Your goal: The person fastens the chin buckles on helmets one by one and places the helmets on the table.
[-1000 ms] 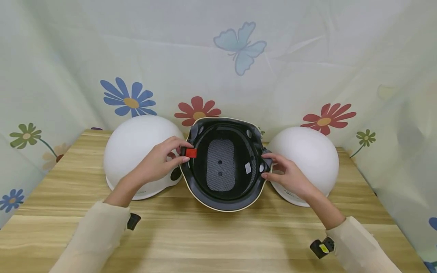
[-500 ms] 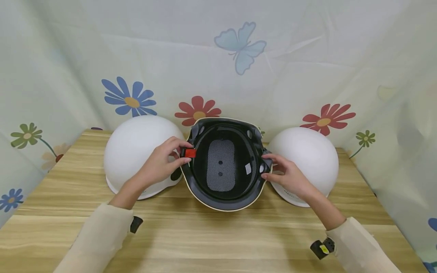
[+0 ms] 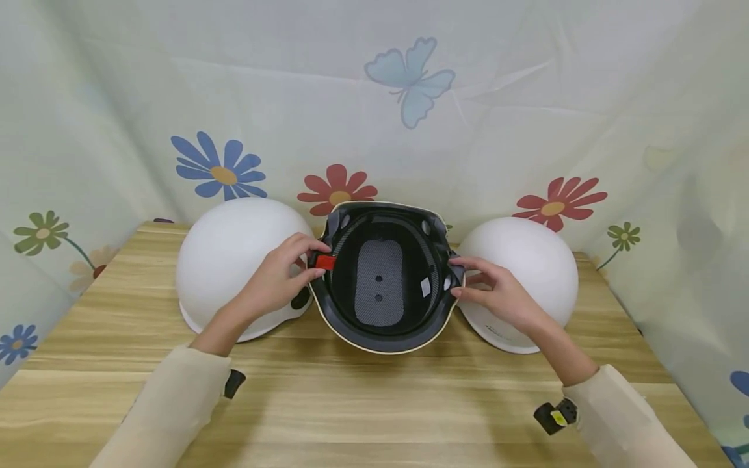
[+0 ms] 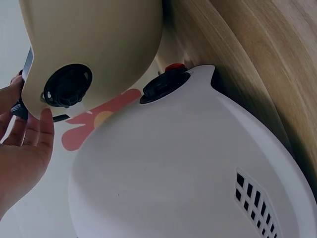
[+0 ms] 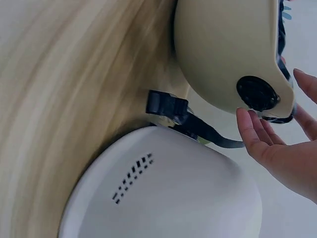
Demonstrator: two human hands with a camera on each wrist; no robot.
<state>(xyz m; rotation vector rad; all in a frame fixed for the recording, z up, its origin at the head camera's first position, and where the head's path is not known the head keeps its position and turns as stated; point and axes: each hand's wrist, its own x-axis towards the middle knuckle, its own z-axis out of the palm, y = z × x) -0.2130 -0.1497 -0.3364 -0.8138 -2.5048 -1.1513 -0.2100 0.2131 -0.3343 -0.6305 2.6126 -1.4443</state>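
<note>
A beige helmet (image 3: 383,341) has its hollow turned up toward me, showing black padding and a grey mesh liner (image 3: 379,279). My left hand (image 3: 277,273) grips its left rim between thumb and fingers, right at a red strap buckle (image 3: 325,262). On the opposite rim, my right hand (image 3: 494,296) holds the edge, thumb inside and fingers outside in the right wrist view. A round black side knob (image 4: 68,85) shows near the left fingertips in the left wrist view. A similar knob (image 5: 257,92) sits near the right fingertips.
White helmets stand dome up on both sides, a left one (image 3: 234,253) and a right one (image 3: 526,273), close against the beige one. A black strap with a buckle (image 5: 168,106) lies by the right one. The wooden table (image 3: 374,416) meets a flowered curtain (image 3: 281,104) behind.
The beige helmet's near edge has risen slightly in the head view, tilting a little. My right hand has shifted slightly with its rim; the left hand keeps its hold at the red buckle.
</note>
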